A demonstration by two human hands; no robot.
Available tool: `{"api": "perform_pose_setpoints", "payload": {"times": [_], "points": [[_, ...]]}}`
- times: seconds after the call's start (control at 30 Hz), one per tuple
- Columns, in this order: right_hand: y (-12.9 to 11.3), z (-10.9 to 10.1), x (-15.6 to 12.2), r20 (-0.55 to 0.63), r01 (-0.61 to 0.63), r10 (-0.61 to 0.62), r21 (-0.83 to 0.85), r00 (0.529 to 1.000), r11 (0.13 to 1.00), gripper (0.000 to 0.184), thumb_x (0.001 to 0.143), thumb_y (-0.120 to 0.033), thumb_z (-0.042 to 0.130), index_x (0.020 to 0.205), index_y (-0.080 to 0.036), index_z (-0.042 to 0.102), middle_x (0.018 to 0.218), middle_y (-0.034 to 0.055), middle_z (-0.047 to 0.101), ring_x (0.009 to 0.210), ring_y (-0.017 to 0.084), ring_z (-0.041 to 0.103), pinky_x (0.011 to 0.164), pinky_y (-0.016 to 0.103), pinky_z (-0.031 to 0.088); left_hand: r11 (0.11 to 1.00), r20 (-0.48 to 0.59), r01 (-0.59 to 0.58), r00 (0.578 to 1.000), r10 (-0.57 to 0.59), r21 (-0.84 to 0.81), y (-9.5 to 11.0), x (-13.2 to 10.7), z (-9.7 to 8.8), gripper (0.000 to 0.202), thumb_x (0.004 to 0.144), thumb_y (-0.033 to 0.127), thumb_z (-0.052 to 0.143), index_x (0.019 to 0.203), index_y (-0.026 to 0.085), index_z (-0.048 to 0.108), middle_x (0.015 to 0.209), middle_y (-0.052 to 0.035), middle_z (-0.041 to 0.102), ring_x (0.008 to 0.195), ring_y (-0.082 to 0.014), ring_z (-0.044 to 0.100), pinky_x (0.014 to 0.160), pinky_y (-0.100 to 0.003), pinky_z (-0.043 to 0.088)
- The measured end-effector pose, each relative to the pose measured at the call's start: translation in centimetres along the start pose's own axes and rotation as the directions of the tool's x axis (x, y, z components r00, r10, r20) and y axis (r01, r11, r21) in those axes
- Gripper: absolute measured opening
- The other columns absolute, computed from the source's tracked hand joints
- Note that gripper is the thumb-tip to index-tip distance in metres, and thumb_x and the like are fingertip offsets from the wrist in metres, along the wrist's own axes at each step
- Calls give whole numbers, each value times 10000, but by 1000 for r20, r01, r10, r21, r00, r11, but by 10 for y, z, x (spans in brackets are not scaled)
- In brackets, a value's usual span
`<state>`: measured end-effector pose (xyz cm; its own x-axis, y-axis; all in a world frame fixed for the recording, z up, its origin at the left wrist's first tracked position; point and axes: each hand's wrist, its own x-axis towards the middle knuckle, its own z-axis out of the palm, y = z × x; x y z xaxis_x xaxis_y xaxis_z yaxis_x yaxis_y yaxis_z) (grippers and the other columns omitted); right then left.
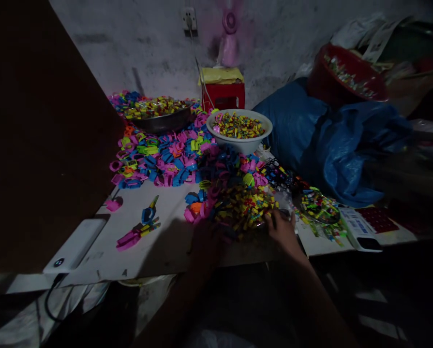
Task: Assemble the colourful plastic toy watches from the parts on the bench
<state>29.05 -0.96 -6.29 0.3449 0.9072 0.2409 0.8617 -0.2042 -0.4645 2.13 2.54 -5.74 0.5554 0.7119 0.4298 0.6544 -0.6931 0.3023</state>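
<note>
My right hand [282, 231] rests at the right edge of a heap of small yellow and red pieces [243, 205], its fingers apart and touching the edge. In deep shadow at the heap's left side is my left hand [207, 239]; its fingers cannot be made out. Close to it lie pink, orange and blue plastic loops [198, 208]. Farther left on the white tabletop [129, 263] are a pink loop with yellow pieces attached [131, 239] and a blue one [148, 214] joined to a yellow piece.
A large pile of coloured loops [165, 159] spreads behind, with a metal bowl [161, 123] and a white bowl [240, 145] of yellow pieces. A white power bank [76, 244] lies left; a phone-like device [361, 232] and blue plastic sack [292, 121] are right.
</note>
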Motion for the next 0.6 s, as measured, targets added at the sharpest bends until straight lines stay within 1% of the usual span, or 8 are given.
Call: {"api": "perform_pose_setpoints", "payload": {"times": [0.07,0.13,0.23,0.33,0.4,0.47,0.5,0.6], "points": [[-9,9,-1,19,30,-30,33,999,999,329,947,-392,360,1063,-189,592,1007,99,709,1015,249,638,1124,560,89,998,3,0,1000,0,-64,-1,3,-1,211,883,282,555,1053,227,667,1191,-72,644,1192,-259,513,1087,-509,308],[-16,16,-4,12,40,-41,66,999,997,340,947,-395,352,1071,-184,587,1038,104,705,1042,248,629,1127,548,129,992,4,-13,1000,14,-124,-1,6,-1,168,878,269,572,1003,236,680,1162,-53,660,1157,-248,532,1084,-508,299],[-17,22,-10,-14,43,-42,118,999,992,367,943,-423,334,1048,-184,592,1099,117,687,1130,258,581,1107,538,216,986,35,-2,999,8,-168,-3,8,-1,200,869,258,595,1056,240,663,1118,-50,679,1078,-244,571,1057,-503,315],[-10,20,-15,-118,30,-7,193,993,981,400,932,-469,343,1010,-174,602,1238,159,611,1216,278,508,1052,519,324,990,72,25,997,-15,-139,-6,7,1,320,850,276,626,1169,247,616,1136,-72,662,1057,-269,568,1018,-511,342],[-4,18,-21,-220,46,13,262,975,964,379,922,-464,379,986,-168,606,1274,176,575,1210,281,504,1007,503,382,991,73,-1,997,11,-137,-9,5,2,383,836,284,647,1212,240,590,1135,-84,649,1068,-272,554,1009,-505,357],[-2,18,-31,-288,106,-13,311,958,944,325,918,-427,409,972,-175,607,1203,159,610,1146,268,545,963,488,425,983,49,-56,997,66,-176,-14,2,3,349,818,310,674,1152,222,624,1082,-87,654,1039,-258,561,973,-480,399],[-3,18,-38,-297,141,-43,319,954,937,301,917,-408,418,979,-181,606,1160,146,629,1115,263,563,942,483,440,976,35,-80,995,89,-203,-17,1,4,318,811,323,684,1108,216,645,1064,-88,656,1024,-252,565,944,-464,422],[-12,17,-61,-268,209,-125,313,955,926,249,910,-346,436,1011,-190,602,1087,121,657,1047,258,592,877,457,474,951,-19,-108,994,108,-288,-22,-4,5,241,809,309,686,1028,210,673,1074,-92,654,1040,-249,563,906,-451,453]]}}
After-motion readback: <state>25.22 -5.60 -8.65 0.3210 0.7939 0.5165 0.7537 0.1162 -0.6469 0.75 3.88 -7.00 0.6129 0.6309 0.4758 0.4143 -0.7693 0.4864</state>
